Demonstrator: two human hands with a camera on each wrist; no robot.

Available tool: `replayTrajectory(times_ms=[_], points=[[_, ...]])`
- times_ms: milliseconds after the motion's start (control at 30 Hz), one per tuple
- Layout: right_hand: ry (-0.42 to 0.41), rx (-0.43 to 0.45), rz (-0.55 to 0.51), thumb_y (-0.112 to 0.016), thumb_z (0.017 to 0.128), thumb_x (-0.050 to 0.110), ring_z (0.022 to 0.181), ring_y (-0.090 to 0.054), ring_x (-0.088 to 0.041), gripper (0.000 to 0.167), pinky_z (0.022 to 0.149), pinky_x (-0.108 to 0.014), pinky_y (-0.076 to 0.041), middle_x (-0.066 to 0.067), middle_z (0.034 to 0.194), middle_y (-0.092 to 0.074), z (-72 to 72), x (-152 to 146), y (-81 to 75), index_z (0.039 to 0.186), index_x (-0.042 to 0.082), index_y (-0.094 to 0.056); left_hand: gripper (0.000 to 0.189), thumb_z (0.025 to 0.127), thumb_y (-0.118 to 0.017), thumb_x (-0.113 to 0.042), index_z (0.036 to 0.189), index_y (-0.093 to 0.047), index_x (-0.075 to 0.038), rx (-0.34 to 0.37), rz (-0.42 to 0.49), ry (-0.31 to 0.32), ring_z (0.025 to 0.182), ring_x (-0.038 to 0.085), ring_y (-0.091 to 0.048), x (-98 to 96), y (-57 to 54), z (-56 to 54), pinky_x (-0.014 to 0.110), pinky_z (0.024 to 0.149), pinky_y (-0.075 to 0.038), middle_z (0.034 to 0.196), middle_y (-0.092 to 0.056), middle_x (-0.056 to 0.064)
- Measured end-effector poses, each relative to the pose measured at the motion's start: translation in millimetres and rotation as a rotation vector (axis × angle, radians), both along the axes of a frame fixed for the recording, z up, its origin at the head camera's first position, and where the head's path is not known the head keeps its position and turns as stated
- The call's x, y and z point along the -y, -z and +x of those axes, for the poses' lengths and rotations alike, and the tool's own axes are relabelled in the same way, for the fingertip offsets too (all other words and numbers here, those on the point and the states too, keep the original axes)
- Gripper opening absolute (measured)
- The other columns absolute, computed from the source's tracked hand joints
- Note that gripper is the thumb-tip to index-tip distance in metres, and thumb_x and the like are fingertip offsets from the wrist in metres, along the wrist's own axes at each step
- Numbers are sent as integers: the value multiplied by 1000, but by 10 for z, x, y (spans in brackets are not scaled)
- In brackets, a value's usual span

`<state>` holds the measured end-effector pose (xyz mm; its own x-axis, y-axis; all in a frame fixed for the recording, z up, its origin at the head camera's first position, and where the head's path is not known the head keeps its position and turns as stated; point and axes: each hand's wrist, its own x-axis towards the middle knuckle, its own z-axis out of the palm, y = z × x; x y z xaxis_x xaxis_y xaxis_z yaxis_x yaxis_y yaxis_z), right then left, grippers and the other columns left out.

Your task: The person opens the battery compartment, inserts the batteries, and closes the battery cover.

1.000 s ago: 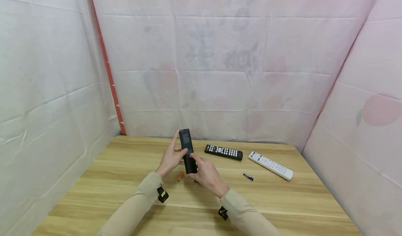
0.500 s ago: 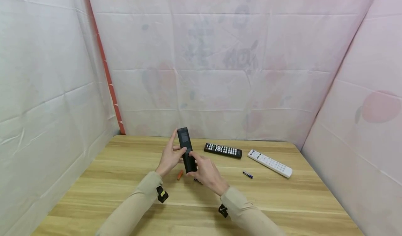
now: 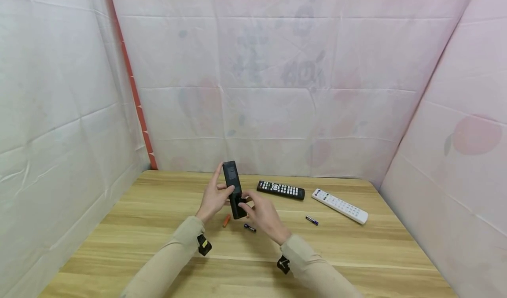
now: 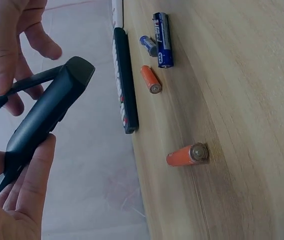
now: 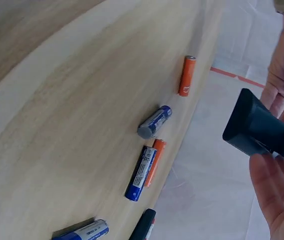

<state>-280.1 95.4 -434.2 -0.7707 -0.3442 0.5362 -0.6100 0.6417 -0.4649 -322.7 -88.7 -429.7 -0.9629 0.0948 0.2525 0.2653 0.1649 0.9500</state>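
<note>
A black remote control (image 3: 233, 179), back side up and tilted, is held above the table by my left hand (image 3: 214, 201), its thumb on the back. My right hand (image 3: 263, 212) pinches the loose end of the battery cover (image 4: 31, 82). That cover stands out at an angle from the remote, still meeting it near one end, as the left wrist view shows. The inside of the battery compartment is hard to make out. Below the hands lie an orange battery (image 3: 226, 221) and a dark blue battery (image 3: 250, 228).
A second black remote (image 3: 281, 190) and a white remote (image 3: 339, 206) lie button side up toward the back right. Another blue battery (image 3: 311, 220) rests in front of them. A further orange battery (image 5: 154, 162) shows beside a blue one (image 5: 140, 173) in the right wrist view.
The battery cover has lifted from the back of the remote, with my right hand now pinching it. The blue battery beneath has come into fuller view as that hand shifted.
</note>
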Motion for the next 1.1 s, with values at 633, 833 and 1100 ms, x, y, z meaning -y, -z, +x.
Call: replayTrajectory(times_ms=[633, 833, 1100], points=[[-114, 158, -165, -69, 91, 9, 88, -70, -18, 23, 72, -19, -58, -7, 101, -72, -75, -84, -17, 113, 7, -70, 84, 95, -65, -13, 154, -16, -45, -21, -18, 40, 75, 32, -73, 11, 60, -12, 46, 60, -61, 118, -63, 31], [-115, 225, -219, -67, 93, 11, 88, -70, -20, 21, 74, -21, -59, -7, 105, -71, -73, -113, -13, 112, 9, -73, 84, 95, -65, -13, 152, -16, -51, -32, -10, 42, 72, 27, -73, 21, 62, -17, 55, 65, -60, 115, -65, 28], [-107, 292, -234, -70, 91, 15, 87, -71, -17, 18, 74, -22, -59, -5, 103, -74, -67, -131, -55, 108, 12, -75, 84, 95, -64, -14, 150, -15, -55, -4, 3, 24, 73, 27, -74, 44, 68, -12, 57, 68, -59, 115, -66, 27]])
